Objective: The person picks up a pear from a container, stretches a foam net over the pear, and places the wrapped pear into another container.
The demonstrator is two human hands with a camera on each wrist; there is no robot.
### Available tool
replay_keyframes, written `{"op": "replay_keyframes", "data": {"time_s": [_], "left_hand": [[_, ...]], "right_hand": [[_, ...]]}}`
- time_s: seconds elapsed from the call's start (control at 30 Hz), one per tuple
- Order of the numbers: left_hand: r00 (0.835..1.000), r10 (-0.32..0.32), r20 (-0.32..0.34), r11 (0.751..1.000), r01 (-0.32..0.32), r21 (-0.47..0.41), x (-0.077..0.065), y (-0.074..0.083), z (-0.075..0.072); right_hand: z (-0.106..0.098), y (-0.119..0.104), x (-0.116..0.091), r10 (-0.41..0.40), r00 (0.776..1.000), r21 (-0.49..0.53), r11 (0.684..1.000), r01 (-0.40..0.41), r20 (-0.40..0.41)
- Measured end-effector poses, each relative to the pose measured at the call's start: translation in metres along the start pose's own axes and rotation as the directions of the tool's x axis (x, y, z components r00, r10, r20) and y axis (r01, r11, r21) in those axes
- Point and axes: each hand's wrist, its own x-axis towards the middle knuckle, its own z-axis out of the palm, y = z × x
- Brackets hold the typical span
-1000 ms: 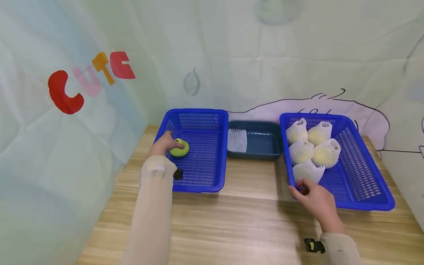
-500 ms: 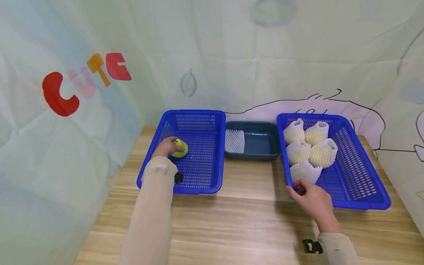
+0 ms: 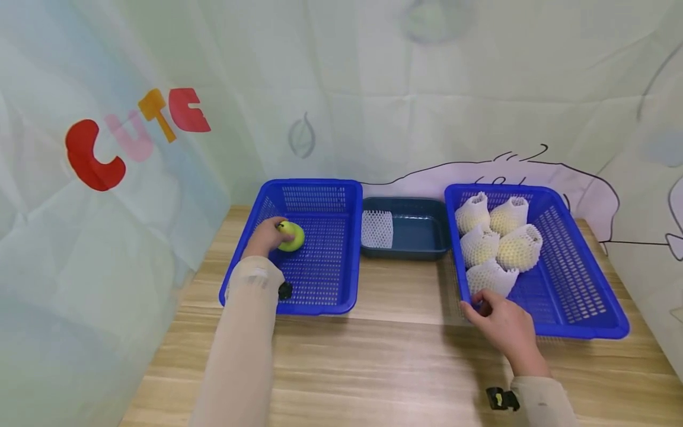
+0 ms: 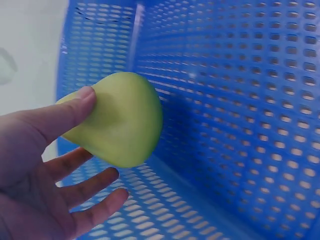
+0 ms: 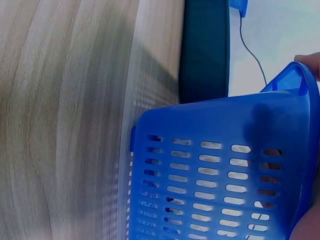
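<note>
A yellow-green pear (image 3: 293,239) is in my left hand (image 3: 264,237), over the left part of the left blue basket (image 3: 320,305). The left wrist view shows the thumb pressed on the near side of the pear (image 4: 127,120), the index finger partly hidden behind it and the other fingers spread below. At the near left corner of the right blue basket (image 3: 587,329), my right hand (image 3: 508,326) holds the rim with curled fingers and thumb. Inside that basket sit several pears (image 3: 520,248) in white foam net sleeves.
Between the two baskets stands a dark teal tray (image 3: 405,254) with white foam netting (image 3: 377,229) in its left half. All three stand on a wooden table (image 3: 373,367), with a printed cloth wall (image 3: 363,118) behind and to the left.
My left hand has come round the pear, its fingers now tucked behind it, and the pear has turned so its stem end shows. The right hand stays at the basket corner.
</note>
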Motion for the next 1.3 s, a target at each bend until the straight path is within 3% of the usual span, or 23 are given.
{"op": "replay_keyframes", "data": {"time_s": [0.2, 0.37, 0.83, 0.97, 1.13, 1.3], "left_hand": [[0.994, 0.073, -0.087, 0.997, -0.075, -0.02, -0.009, 0.02, -0.012], [0.972, 0.122, -0.2, 0.99, -0.134, -0.049, -0.022, 0.036, -0.015], [0.92, 0.193, -0.341, 0.936, -0.277, -0.217, -0.069, 0.073, 0.004], [0.902, 0.223, -0.369, 0.896, -0.339, -0.286, -0.077, 0.076, 0.014], [0.858, 0.254, -0.446, 0.838, -0.426, -0.342, -0.088, 0.079, 0.031], [0.851, 0.193, -0.488, 0.771, -0.439, -0.461, -0.102, 0.084, 0.056]], "right_hand": [[0.0, 0.0, -0.001, 0.006, 1.0, -0.004, 1.0, -0.006, -0.005], [0.001, 0.0, -0.001, 0.012, 1.0, -0.002, 1.0, -0.012, -0.003], [0.001, -0.001, -0.001, 0.028, 0.999, 0.003, 1.0, -0.028, 0.018], [0.0, -0.002, 0.0, 0.041, 0.998, 0.008, 0.999, -0.041, 0.039], [0.001, -0.002, -0.001, 0.043, 0.998, 0.011, 0.999, -0.044, 0.045], [0.001, -0.001, -0.001, 0.041, 0.999, 0.013, 0.999, -0.041, 0.03]]}}
